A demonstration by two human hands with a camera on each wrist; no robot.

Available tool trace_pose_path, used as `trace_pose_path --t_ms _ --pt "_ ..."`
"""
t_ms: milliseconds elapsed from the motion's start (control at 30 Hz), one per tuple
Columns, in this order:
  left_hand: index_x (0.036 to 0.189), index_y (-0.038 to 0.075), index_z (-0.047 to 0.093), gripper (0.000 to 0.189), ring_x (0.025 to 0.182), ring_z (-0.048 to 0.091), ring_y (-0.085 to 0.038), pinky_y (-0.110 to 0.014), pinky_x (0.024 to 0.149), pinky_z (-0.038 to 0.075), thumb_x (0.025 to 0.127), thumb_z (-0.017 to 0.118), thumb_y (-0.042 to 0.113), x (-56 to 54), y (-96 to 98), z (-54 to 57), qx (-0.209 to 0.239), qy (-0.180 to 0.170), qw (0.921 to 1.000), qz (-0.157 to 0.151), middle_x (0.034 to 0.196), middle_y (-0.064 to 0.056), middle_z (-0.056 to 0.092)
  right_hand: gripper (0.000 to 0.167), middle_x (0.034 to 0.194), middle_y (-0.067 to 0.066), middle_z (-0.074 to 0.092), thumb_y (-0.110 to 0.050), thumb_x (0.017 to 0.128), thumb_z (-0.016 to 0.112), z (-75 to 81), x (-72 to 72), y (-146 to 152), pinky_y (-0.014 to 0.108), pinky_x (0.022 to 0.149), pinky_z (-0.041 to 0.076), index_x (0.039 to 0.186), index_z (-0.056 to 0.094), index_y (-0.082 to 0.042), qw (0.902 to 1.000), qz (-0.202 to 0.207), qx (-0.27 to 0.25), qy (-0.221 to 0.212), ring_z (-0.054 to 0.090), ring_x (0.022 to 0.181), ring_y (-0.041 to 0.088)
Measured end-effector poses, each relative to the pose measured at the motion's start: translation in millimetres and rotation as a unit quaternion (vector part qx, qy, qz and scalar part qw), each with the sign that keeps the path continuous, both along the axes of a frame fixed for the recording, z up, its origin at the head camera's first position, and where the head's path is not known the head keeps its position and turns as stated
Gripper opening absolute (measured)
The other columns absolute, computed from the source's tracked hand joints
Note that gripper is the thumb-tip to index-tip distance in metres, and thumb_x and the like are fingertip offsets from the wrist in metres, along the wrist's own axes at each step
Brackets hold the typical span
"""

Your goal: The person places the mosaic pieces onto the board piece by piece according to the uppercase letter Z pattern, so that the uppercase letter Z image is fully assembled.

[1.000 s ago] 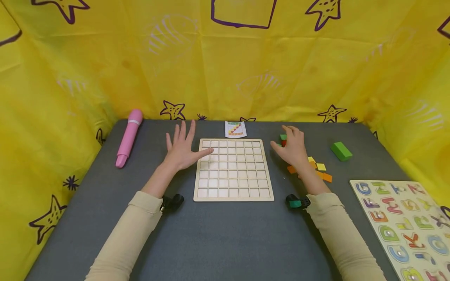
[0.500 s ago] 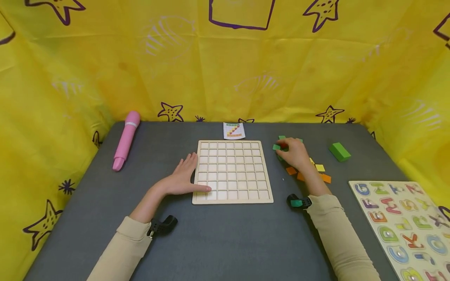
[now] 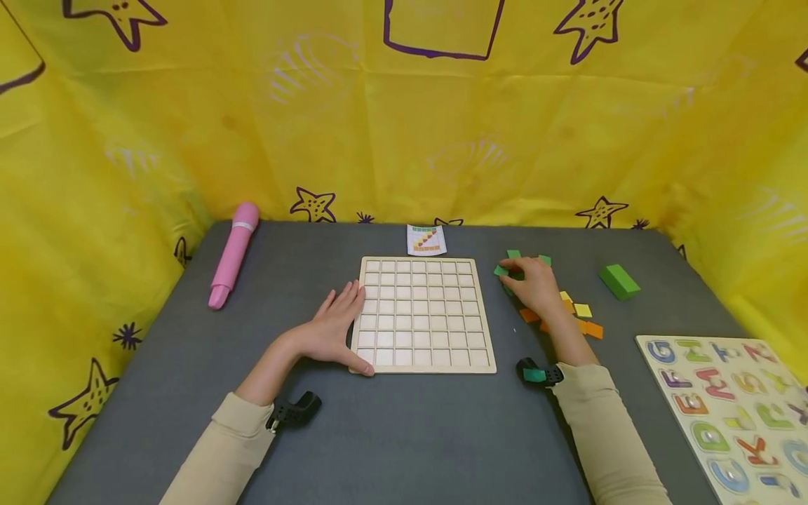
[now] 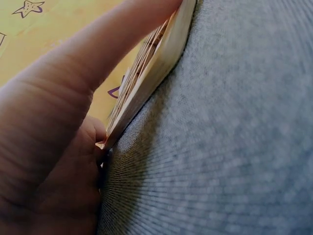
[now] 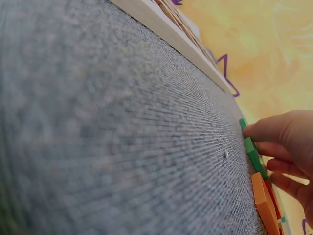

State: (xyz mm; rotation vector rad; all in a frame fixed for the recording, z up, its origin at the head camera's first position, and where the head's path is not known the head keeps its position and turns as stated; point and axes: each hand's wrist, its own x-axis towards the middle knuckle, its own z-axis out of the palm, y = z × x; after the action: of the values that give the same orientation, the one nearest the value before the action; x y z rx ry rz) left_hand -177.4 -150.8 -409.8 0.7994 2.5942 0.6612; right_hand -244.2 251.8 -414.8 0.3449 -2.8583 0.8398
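A pale wooden grid board (image 3: 423,315) lies at the middle of the table. My left hand (image 3: 328,330) rests at its left edge, fingers extended along the side and thumb at the near left corner. In the left wrist view that thumb (image 4: 98,54) crosses over the board's rim (image 4: 146,78). To the right of the board, my right hand (image 3: 535,286) pinches a small green tile (image 3: 501,271) between thumb and fingers. Other green tiles (image 3: 514,254) lie around these fingers. Close to the right wrist are orange tiles (image 3: 593,330) and yellow tiles (image 3: 582,310).
A small printed pattern card (image 3: 426,240) lies behind the board. A pink marker-shaped object (image 3: 233,256) lies at the far left. On the right are a green block (image 3: 619,281) and an alphabet puzzle board (image 3: 726,400). Yellow cloth (image 3: 404,140) hangs around the table.
My left hand came down from above the board to its left edge, and its thumb slid to the near corner. My right hand lowered into the tiles and took hold of a green one.
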Motion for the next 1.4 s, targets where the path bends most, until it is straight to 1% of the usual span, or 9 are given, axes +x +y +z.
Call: trace_pose_path --t_ms 267,500,633,733,867,967,1100,1200,1400 --pt "0.154 -0.003 -0.003 0.142 0.147 -0.012 -0.030 -0.051 0.114 -0.008 0.062 0.080 0.068 3.0 -4.8 -0.6 -0.006 0.001 1.0000 -0.002 0.160 -0.020 -0.012 0.036 0.112 0.021 0.066 -0.015 0.090 0.072 1.0 1.6 -1.7 0.053 0.092 0.040 0.121 0.066 0.003 0.9999 0.008 -0.009 -0.006 0.055 0.102 0.037" --pt "0.154 -0.002 -0.002 0.141 0.147 -0.011 -0.031 -0.052 0.114 -0.007 0.063 0.080 0.067 3.3 -4.1 1.1 -0.002 0.004 1.0000 0.003 0.160 -0.021 -0.011 0.031 0.110 0.021 0.067 -0.012 0.090 0.071 1.4 0.7 -5.4 0.053 0.094 0.038 0.116 0.067 0.003 0.9998 0.001 -0.019 -0.002 0.056 0.102 0.037" --pt "0.155 -0.002 0.000 0.140 0.147 -0.011 -0.032 -0.052 0.114 -0.006 0.063 0.080 0.067 3.4 -1.5 1.1 -0.006 0.013 0.9999 0.001 0.160 -0.022 -0.010 0.029 0.110 0.019 0.068 -0.016 0.089 0.073 3.8 1.4 -10.7 0.049 0.091 0.045 0.114 0.068 0.000 0.9984 -0.010 -0.056 -0.004 0.060 0.101 0.035" --pt "0.155 -0.001 0.001 0.138 0.147 -0.011 -0.033 -0.053 0.113 -0.006 0.064 0.080 0.067 3.5 0.4 0.8 -0.009 0.022 0.9997 -0.004 0.160 -0.023 -0.010 0.029 0.108 0.016 0.068 -0.018 0.088 0.075 7.7 3.2 -19.5 0.047 0.086 0.050 0.112 0.068 -0.003 0.9953 -0.011 -0.095 -0.014 0.064 0.098 0.032" --pt "0.156 0.002 0.001 0.136 0.147 -0.012 -0.033 -0.054 0.113 -0.006 0.065 0.078 0.068 3.0 1.7 1.0 -0.019 0.023 0.9995 -0.011 0.160 -0.023 -0.012 0.028 0.101 0.012 0.069 -0.022 0.087 0.076 13.1 4.8 -39.2 0.039 0.079 0.052 0.108 0.070 -0.006 0.9906 -0.010 -0.127 -0.049 0.065 0.092 0.027" --pt "0.156 0.004 0.000 0.136 0.147 -0.013 -0.033 -0.054 0.113 -0.006 0.066 0.077 0.069 2.9 2.0 0.9 -0.027 0.021 0.9993 -0.013 0.160 -0.022 -0.013 0.025 0.097 0.010 0.069 -0.023 0.086 0.076 17.1 2.7 -57.2 0.035 0.076 0.051 0.105 0.070 -0.007 0.9873 0.002 -0.139 -0.076 0.064 0.090 0.025" --pt "0.157 0.006 -0.001 0.135 0.147 -0.014 -0.032 -0.054 0.113 -0.007 0.066 0.076 0.070 1.9 2.1 -0.1 -0.037 0.020 0.9990 -0.013 0.160 -0.021 -0.014 0.020 0.095 0.008 0.069 -0.023 0.086 0.076 22.8 -2.0 -82.1 0.036 0.075 0.051 0.099 0.071 -0.008 0.9845 0.032 -0.143 -0.096 0.064 0.091 0.024" --pt "0.157 0.007 -0.001 0.135 0.147 -0.014 -0.032 -0.055 0.113 -0.007 0.066 0.076 0.071 0.9 2.0 -0.4 -0.046 0.021 0.9986 -0.013 0.159 -0.022 -0.014 0.015 0.093 0.006 0.069 -0.022 0.086 0.076 23.3 -6.6 -100.2 0.037 0.076 0.051 0.094 0.070 -0.011 0.9836 0.057 -0.140 -0.098 0.064 0.092 0.022" --pt "0.157 0.009 -0.002 0.134 0.147 -0.014 -0.033 -0.056 0.112 -0.007 0.066 0.076 0.070 0.9 5.0 2.2 -0.060 0.013 0.9981 -0.010 0.160 -0.021 -0.014 0.010 0.090 0.003 0.068 -0.019 0.086 0.077 17.0 -16.7 -133.3 0.037 0.080 0.050 0.089 0.070 -0.013 0.9825 0.100 -0.129 -0.089 0.065 0.091 0.020"
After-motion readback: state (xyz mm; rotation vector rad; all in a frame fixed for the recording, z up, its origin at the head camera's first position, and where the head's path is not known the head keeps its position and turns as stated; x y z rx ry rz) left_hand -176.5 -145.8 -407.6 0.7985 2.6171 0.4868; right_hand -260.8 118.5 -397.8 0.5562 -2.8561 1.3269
